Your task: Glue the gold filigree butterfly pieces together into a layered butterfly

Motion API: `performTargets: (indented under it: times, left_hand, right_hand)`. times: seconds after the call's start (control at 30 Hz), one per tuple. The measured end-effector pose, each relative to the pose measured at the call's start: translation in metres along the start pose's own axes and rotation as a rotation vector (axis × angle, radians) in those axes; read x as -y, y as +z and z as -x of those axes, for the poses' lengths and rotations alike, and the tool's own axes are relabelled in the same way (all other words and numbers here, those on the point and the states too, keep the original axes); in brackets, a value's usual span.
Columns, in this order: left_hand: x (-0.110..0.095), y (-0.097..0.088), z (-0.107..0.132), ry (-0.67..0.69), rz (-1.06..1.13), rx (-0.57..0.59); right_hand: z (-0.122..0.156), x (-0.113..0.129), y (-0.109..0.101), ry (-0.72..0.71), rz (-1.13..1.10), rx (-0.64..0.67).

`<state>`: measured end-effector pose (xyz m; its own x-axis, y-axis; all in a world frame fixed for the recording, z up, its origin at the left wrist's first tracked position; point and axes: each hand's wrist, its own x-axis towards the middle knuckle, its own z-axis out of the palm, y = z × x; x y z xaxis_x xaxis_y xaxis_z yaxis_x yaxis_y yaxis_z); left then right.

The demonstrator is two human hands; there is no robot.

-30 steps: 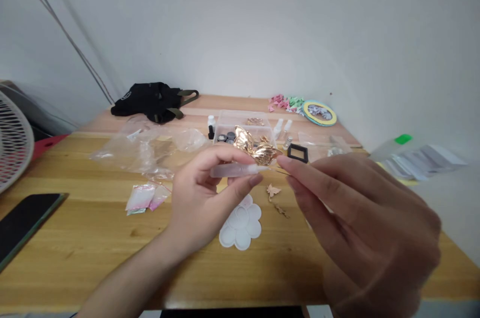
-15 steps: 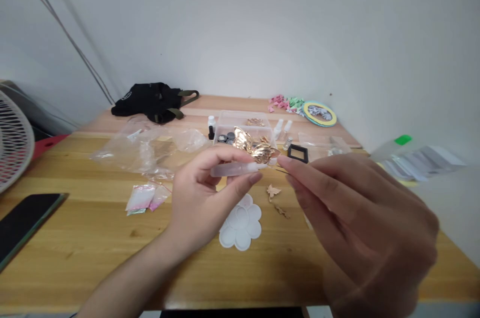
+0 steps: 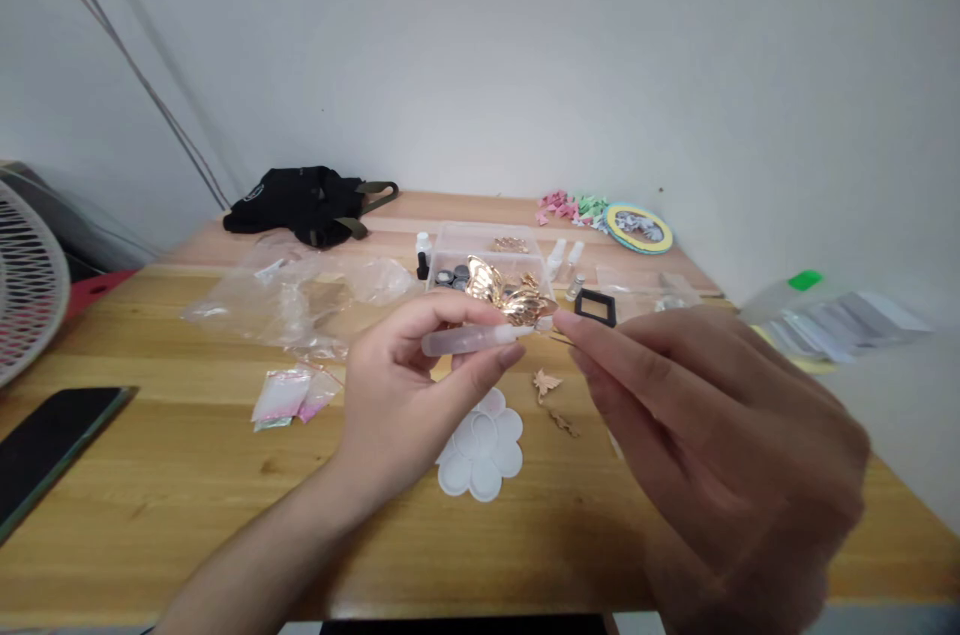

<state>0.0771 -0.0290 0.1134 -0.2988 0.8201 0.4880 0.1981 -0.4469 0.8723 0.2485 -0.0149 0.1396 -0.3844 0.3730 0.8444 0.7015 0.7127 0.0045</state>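
My left hand (image 3: 420,375) is closed, with a translucent plastic tube (image 3: 461,341) between thumb and fingers, its narrow tip toward the right. Just behind that tip is a shiny gold butterfly ornament (image 3: 517,300); which fingers support it is partly hidden. My right hand (image 3: 712,415) pinches a small whitish cap-like piece (image 3: 544,323) at the tube's tip. A thin dark wire or pin shows by those fingertips; what it belongs to is unclear. On the table below lie a small gold butterfly piece (image 3: 546,382) and a white flower-shaped palette (image 3: 480,450).
Behind my hands stands a clear plastic box (image 3: 487,240) with small parts, near little bottles (image 3: 556,257) and a black square frame (image 3: 595,307). Plastic bags (image 3: 262,300) and a black bag (image 3: 296,200) lie left. A phone (image 3: 56,445) and a fan (image 3: 26,275) sit at the left edge.
My right hand has shifted slightly left, and a whitish piece now shows between its fingertips and the tube's tip. My left hand stays almost still, with the tube tilted slightly more.
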Motion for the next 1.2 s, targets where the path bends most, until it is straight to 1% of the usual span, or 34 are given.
performTargets:
  times: [0.2,0.63,0.87,1.03,1.2]
  left_hand:
    - [0.0001,0.0008,-0.0003,-0.003,0.008,-0.004]
    - [0.0010,-0.0012,-0.0005,0.015,-0.004,0.014]
    - [-0.0007,-0.0008,-0.0006,0.011,-0.020,0.004]
    - [-0.0010,-0.0012,-0.0003,0.008,-0.018,0.004]
    - [-0.0014,-0.0013,0.0004,0.005,-0.024,-0.009]
  right_hand:
    - [0.0001,-0.0008,0.0005,-0.015,-0.001,-0.009]
    - [-0.0001,0.0006,0.0021,0.004,-0.030,-0.029]
    - [-0.0004,0.0017,0.0009,0.014,-0.055,-0.017]
    - [0.0006,0.0018,0.0014,0.010,-0.036,-0.037]
    - [0.0000,0.0022,0.0017,0.014,-0.035,-0.029]
